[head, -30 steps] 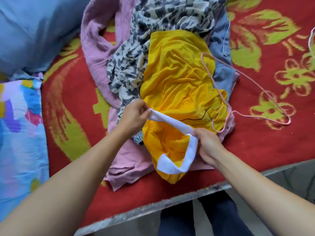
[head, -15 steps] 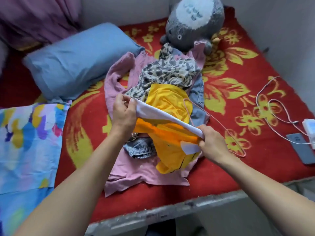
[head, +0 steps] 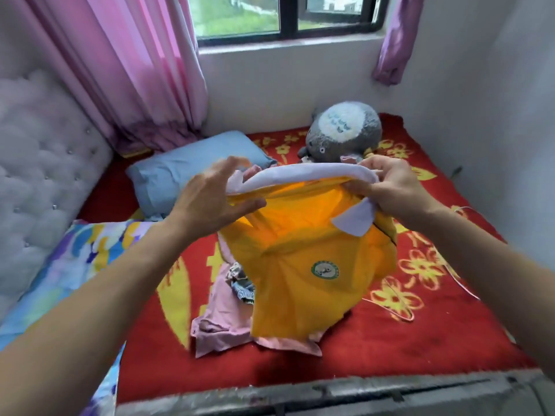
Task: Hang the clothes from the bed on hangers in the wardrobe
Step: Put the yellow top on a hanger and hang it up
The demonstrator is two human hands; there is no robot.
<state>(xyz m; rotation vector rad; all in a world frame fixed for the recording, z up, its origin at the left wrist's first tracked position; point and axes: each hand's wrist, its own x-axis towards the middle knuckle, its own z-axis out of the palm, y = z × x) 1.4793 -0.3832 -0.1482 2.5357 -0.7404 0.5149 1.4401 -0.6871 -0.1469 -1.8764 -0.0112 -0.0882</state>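
My right hand [head: 393,190] pinches the white collar [head: 300,172] of the yellow shirt [head: 300,265] with curled fingers. My left hand [head: 216,196] spreads straight, blurred fingers around the collar's other end, and I cannot tell whether it grips. Below my fingers the shirt hangs onto a pink garment [head: 222,331] on the red blanket [head: 390,355].

Lifted: the yellow shirt [head: 300,265] is now up off the clothes pile [head: 222,328], hanging above the bed [head: 360,355] by its white collar [head: 300,171]. Both hands are higher. The left hand [head: 207,202] has eased its pinch, fingers spread straight. The right hand [head: 393,187] has raised its end. A round badge [head: 325,270] now shows.
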